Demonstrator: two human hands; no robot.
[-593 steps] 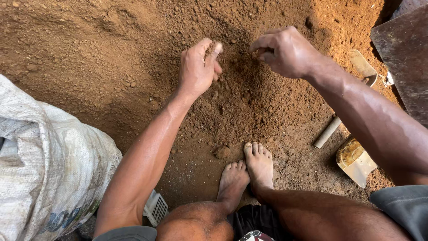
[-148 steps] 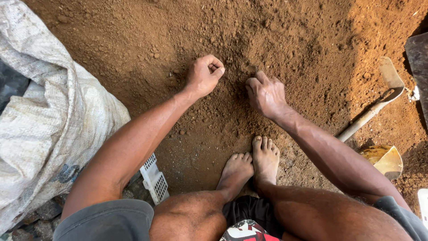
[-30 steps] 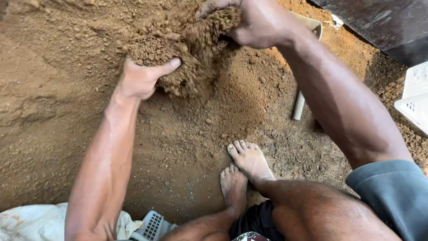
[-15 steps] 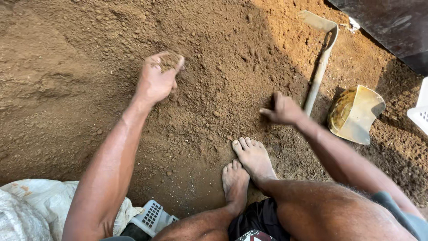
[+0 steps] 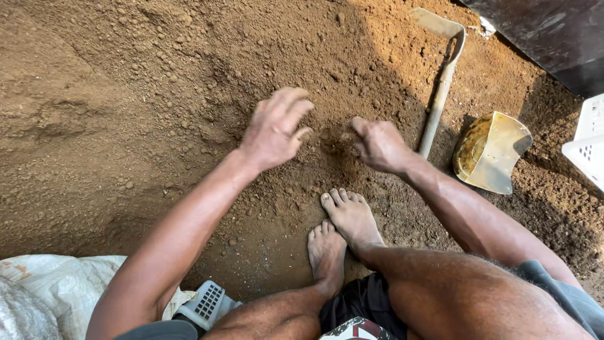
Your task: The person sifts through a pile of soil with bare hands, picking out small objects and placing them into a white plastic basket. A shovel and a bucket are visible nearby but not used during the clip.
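Observation:
A wide heap of loose brown soil fills the ground in front of me. My left hand hovers just over it with the fingers spread and nothing in them. My right hand is a little to the right, fingers curled loosely, with crumbs of soil falling between the two hands. Both hands are dusted with soil. My two bare feet rest on the soil just below the hands, one partly over the other.
A hoe with a pale metal blade lies to the right. Beside it is a yellow scoop-shaped container. A white crate corner and a dark sheet sit at the right. A white sack and small white basket lie lower left.
My left hand has let its handful of soil go and dropped toward the middle. My right hand has moved up and left, so the two hands are now close together.

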